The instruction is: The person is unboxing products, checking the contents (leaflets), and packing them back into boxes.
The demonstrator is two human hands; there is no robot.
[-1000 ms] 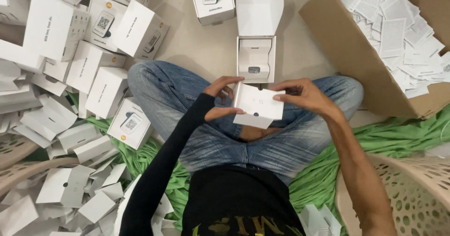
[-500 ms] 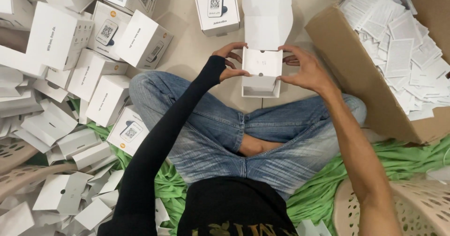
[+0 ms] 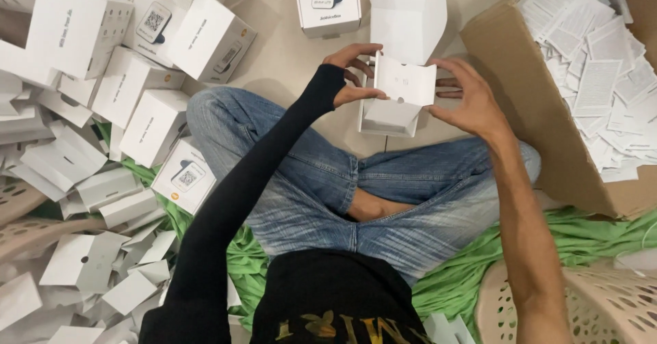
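We see the left hand point(image 3: 352, 77), in a black sleeve that covers the wrist, pinching the left edge of a white cardboard insert point(image 3: 405, 83) between thumb and fingers, while the right hand point(image 3: 465, 101) grips the insert's right edge with its thumb below and its fingers spread behind. The insert is a small folded white card, nearly square, with a faint grey mark at its middle and a small notch on its lower edge; we find it held just above the open white box point(image 3: 390, 115) that sits on the floor past the crossed legs in blue jeans point(image 3: 321, 180). The box's tall lid flap point(image 3: 408, 12) stands open at twelve o'clock from the hands. At three o'clock a brown carton point(image 3: 540, 125) holds a heap of white printed leaflets point(image 3: 595, 70). From nine to seven o'clock closed white boxes point(image 3: 154, 125) and flat unfolded white inserts point(image 3: 82, 258) lie piled. A green cloth point(image 3: 588, 241) spreads under the legs, and a beige perforated basket point(image 3: 602, 310) sits at five o'clock.
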